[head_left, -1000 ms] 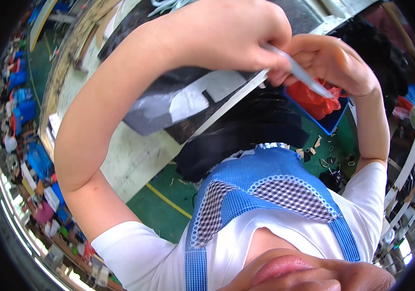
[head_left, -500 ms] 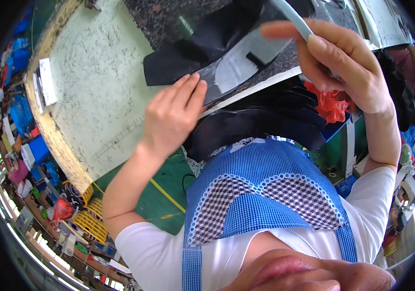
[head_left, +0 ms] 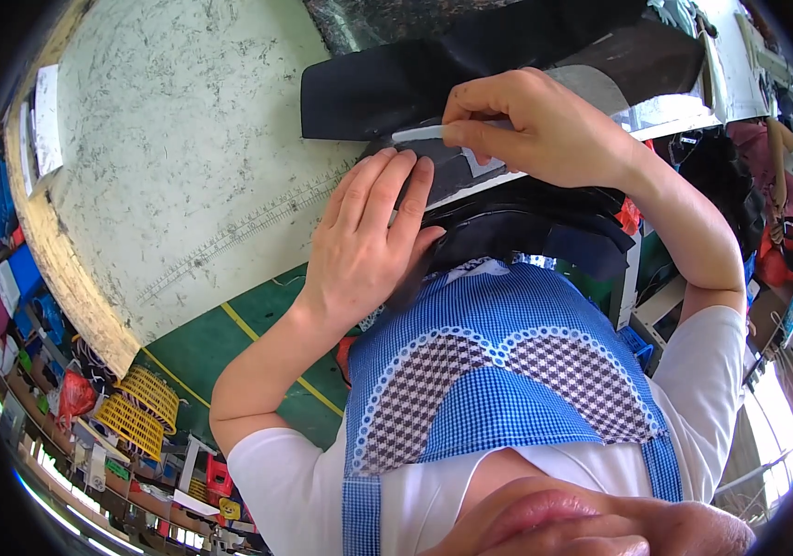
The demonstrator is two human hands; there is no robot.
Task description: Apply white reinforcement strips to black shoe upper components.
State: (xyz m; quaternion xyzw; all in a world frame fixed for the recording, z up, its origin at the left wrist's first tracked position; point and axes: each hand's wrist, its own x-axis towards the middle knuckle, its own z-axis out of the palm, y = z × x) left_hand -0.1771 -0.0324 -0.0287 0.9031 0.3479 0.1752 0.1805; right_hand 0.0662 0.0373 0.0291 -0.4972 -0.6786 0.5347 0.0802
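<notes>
My right hand (head_left: pixel 540 130) pinches a narrow pale strip (head_left: pixel 418 133) between thumb and fingers. The strip's free end lies along a dark, smooth, leather-like piece (head_left: pixel 440 156), close to my left fingertips. My left hand (head_left: pixel 367 218) is flat, its fingers stretched over the near left end of that piece. Just beyond both hands lies a larger black sheet (head_left: pixel 369 97) with a square-cut left end. A grey patch (head_left: pixel 593 85) shows beyond my right hand. The strip's other end is hidden in my grip.
A scuffed pale work board (head_left: pixel 183 120) with ruler marks spreads to the left, edged in worn wood (head_left: pixel 68 269). A dark speckled slab (head_left: pixel 387 23) sits at the back. Several black sheets (head_left: pixel 517 215) hang at the table's near edge. Yellow baskets (head_left: pixel 140 408) stand lower left.
My right hand has come down and to the left, bringing the raised strip onto the dark piece. My left hand has shifted slightly right and nearer, its fingers still flat.
</notes>
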